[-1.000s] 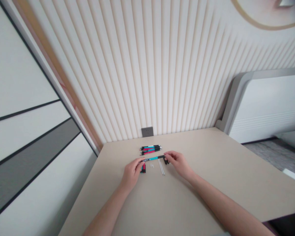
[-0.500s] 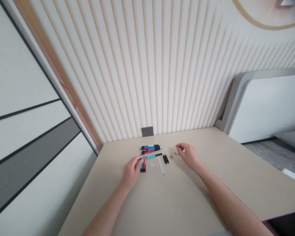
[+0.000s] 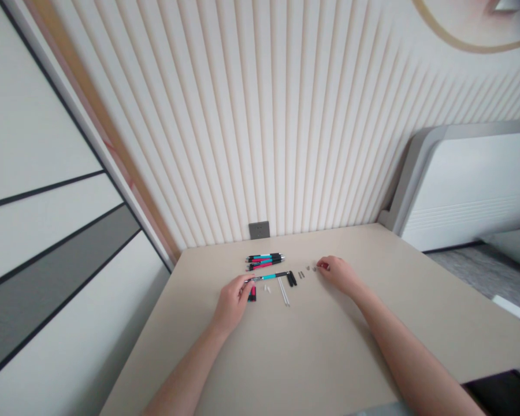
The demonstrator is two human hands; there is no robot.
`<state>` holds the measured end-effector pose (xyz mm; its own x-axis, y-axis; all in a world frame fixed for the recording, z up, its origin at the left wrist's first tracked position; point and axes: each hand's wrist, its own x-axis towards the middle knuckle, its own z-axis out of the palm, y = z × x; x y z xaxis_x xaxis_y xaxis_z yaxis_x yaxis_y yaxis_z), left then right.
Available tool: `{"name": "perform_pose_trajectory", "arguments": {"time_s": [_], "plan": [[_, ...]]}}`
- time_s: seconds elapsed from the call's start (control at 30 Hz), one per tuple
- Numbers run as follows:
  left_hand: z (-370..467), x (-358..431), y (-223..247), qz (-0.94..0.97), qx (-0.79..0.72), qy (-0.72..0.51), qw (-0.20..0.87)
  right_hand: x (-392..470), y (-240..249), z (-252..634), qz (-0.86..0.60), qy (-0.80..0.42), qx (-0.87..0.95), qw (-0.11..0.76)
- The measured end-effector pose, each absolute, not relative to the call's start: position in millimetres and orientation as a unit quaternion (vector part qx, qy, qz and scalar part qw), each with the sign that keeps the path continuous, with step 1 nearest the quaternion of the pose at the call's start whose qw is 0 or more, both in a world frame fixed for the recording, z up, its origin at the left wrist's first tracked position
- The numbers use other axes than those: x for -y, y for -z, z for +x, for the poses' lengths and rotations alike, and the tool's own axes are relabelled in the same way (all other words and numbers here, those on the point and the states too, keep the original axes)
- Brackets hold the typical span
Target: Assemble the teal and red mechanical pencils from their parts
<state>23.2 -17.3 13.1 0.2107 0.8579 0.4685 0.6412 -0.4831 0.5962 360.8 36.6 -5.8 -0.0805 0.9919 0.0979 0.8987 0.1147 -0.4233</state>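
Note:
My left hand (image 3: pixel 234 300) holds a blue and black pen (image 3: pixel 268 276) by its left end, above the red and blue barrels (image 3: pixel 252 293). My right hand (image 3: pixel 335 273) is at the right end of the row of parts, fingertips pinched beside small metal pieces (image 3: pixel 308 268); whatever is between them is too small to make out. Two black grips (image 3: pixel 292 279) and small springs (image 3: pixel 301 275) lie between the hands. White refills (image 3: pixel 284 292) and tiny white tips (image 3: pixel 266 288) rest nearer my left hand. Behind them is a stack of several pens (image 3: pixel 264 261).
The beige table (image 3: pixel 286 358) meets a ribbed wall with a dark socket (image 3: pixel 259 230) behind the pens. A white cabinet (image 3: pixel 47 277) stands on the left, a padded headboard (image 3: pixel 472 185) on the right.
My right hand has moved a little right and down, its fingertips now lower at the small metal pieces. The pen in my left hand has shifted slightly right.

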Motion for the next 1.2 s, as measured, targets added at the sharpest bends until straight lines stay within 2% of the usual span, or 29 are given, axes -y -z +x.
{"name": "perform_pose_trajectory", "arguments": {"time_s": [0.63, 0.77, 0.9, 1.0, 1.2], "plan": [[24, 17, -13, 0.763, -0.484, -0.402, 0.148, -38, 11, 362, -0.645, -0.132, 0.719, 0.224], [25, 19, -17, 0.757, -0.486, -0.411, 0.146, -30, 0, 349, -0.611, -0.117, 0.724, 0.298], [26, 20, -18, 0.758, -0.482, -0.406, 0.167, -9, -13, 315, -0.508, -0.15, 0.763, 0.371], [26, 22, -19, 0.758, -0.478, -0.407, 0.178, 6, -16, 290, -0.419, -0.187, 0.808, 0.369], [26, 24, -23, 0.761, -0.472, -0.406, 0.181, 12, -12, 278, -0.432, -0.226, 0.816, 0.311]]}}
